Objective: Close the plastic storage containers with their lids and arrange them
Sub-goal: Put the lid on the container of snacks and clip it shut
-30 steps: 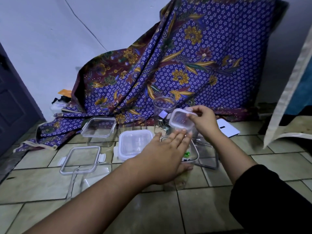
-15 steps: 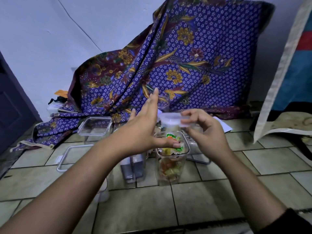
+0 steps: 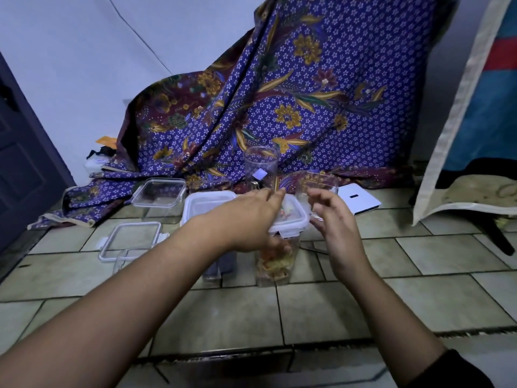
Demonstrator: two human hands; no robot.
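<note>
A tall clear container (image 3: 275, 264) holding colourful snacks stands on the tiled floor in the middle. A white-rimmed lid (image 3: 293, 224) lies on its mouth. My left hand (image 3: 246, 219) lies over the lid's left side, fingers on top and the thumb against the container's front. My right hand (image 3: 334, 219) hovers at the lid's right edge with its fingers curled and apart, holding nothing. A lidded square container (image 3: 208, 203) sits behind my left hand.
Empty clear containers stand around: a tall round one (image 3: 261, 166), a low one (image 3: 159, 193) at back left, another (image 3: 317, 182) behind my right hand. A loose lid (image 3: 131, 239) lies left. A white flat case (image 3: 359, 198) lies right. Batik cloth (image 3: 279, 93) hangs behind.
The lid my right hand held above the snack container now rests on its mouth. My right hand has let go of it, and my left hand has dropped onto the lid.
</note>
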